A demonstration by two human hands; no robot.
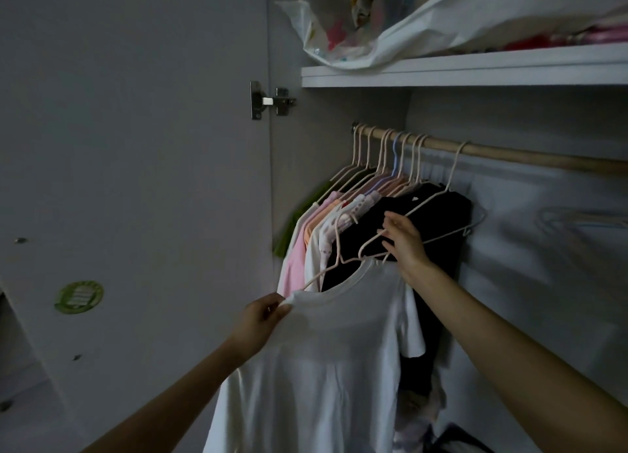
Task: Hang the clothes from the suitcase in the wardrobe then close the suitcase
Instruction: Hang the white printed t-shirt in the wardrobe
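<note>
I am looking up into an open wardrobe [339,140] in a dim room, its grey door [136,147] swung out on the left with a metal hinge [270,101] at the frame and a round green sticker [79,297] lower down. A white shelf [475,70] runs across the top, carrying a crumpled plastic bag [326,38] and a white cover [492,14] over folded coloured fabric. Below it a wooden rail [509,153] slopes to the right, crowded at its left end with pale wire hangers holding green, pink, peach and white clothes [306,235], then a black garment [435,208] at the right of the row.

Near me hangs the white T-shirt [323,350], its neckline on a wire hanger [339,264] that is below the rail, in front of the black garment. My left hand [261,320] pinches the shirt's left shoulder, fingers curled on the cloth at the hanger's end. My right hand [406,240] reaches to the wire near the hanger's neck, its fingers around it, just beside another empty hanger [452,228] hooked on the rail. The packed clothes block the left of the rail; the stretch to the right is bare. Further right, blurred hangers [577,216] lie against the back wall.
</note>
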